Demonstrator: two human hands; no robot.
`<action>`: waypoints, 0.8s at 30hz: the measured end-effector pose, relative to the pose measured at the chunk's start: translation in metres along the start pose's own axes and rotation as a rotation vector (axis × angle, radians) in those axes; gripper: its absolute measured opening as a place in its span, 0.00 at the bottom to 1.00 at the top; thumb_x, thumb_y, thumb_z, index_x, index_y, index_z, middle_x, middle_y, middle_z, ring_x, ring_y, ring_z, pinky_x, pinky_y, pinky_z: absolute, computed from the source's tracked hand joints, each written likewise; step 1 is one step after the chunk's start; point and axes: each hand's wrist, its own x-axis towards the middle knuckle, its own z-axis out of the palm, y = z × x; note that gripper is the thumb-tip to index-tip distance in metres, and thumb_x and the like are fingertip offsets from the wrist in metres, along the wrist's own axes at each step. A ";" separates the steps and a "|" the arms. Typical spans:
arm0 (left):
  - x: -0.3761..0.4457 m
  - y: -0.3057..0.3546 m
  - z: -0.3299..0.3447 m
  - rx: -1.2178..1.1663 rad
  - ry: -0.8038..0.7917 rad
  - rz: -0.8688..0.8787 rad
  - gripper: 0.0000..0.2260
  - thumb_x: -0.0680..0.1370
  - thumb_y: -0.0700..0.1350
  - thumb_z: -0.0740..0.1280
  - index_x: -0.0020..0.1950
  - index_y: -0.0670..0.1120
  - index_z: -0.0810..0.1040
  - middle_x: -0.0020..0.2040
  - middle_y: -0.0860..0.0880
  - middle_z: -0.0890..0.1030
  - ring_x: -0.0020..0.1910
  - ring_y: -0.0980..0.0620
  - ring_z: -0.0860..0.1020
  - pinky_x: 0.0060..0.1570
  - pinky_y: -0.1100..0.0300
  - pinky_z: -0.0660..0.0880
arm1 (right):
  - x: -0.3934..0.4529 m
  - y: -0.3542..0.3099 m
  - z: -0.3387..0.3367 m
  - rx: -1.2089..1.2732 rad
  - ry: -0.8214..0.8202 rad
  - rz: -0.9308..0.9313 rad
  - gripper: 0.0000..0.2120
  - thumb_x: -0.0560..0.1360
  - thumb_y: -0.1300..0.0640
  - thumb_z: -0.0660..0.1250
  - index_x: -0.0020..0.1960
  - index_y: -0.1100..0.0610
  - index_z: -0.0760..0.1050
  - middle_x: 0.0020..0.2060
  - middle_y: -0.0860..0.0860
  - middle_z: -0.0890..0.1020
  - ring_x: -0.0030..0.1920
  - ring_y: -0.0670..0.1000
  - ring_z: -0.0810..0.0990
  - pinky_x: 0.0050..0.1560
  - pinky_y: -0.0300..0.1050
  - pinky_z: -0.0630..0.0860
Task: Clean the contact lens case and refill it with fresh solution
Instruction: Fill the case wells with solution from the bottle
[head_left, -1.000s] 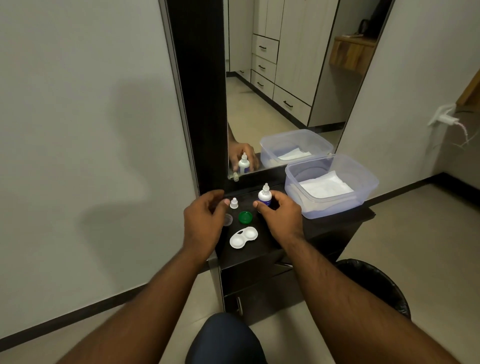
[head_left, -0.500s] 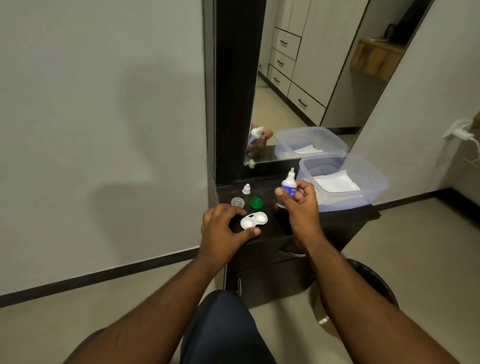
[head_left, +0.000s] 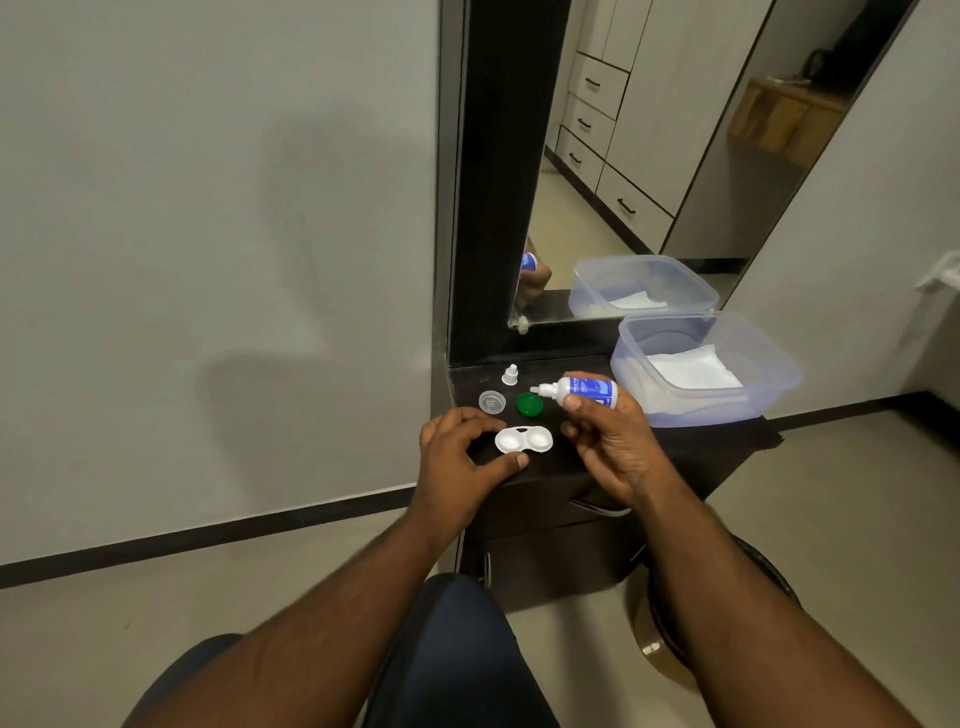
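One case, both wells uncapped, lay on the worktop, steadied by left fingers. One bottle was clamped in right fingers, label unreadable. Three caps: green, clear, white.

Solution bottle now tipped sideways — nozzle pointing left.

bottle label: print too small to read, far end covered by right-hand fingers | clear cap: embossing illegible | bin: mostly behind right forearm | wall plug: cut by frame edge
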 end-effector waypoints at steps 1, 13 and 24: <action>-0.001 0.000 0.000 -0.012 0.010 0.007 0.17 0.66 0.54 0.78 0.52 0.54 0.82 0.52 0.58 0.76 0.56 0.64 0.67 0.56 0.54 0.70 | 0.000 0.000 0.000 -0.011 0.003 0.011 0.10 0.70 0.68 0.69 0.50 0.59 0.77 0.37 0.51 0.83 0.35 0.45 0.77 0.33 0.38 0.71; -0.001 -0.001 0.001 -0.015 0.050 0.049 0.17 0.66 0.54 0.77 0.52 0.52 0.81 0.51 0.61 0.74 0.53 0.71 0.65 0.57 0.56 0.69 | 0.008 0.003 0.015 -0.359 0.146 -0.078 0.08 0.71 0.52 0.71 0.40 0.56 0.76 0.33 0.53 0.80 0.33 0.47 0.74 0.33 0.40 0.72; -0.001 -0.003 0.004 -0.014 0.039 0.009 0.17 0.66 0.53 0.77 0.53 0.52 0.81 0.55 0.56 0.76 0.58 0.58 0.67 0.57 0.57 0.69 | 0.008 0.010 0.026 -0.420 0.134 -0.141 0.09 0.68 0.53 0.75 0.38 0.57 0.78 0.33 0.52 0.82 0.34 0.46 0.80 0.34 0.35 0.76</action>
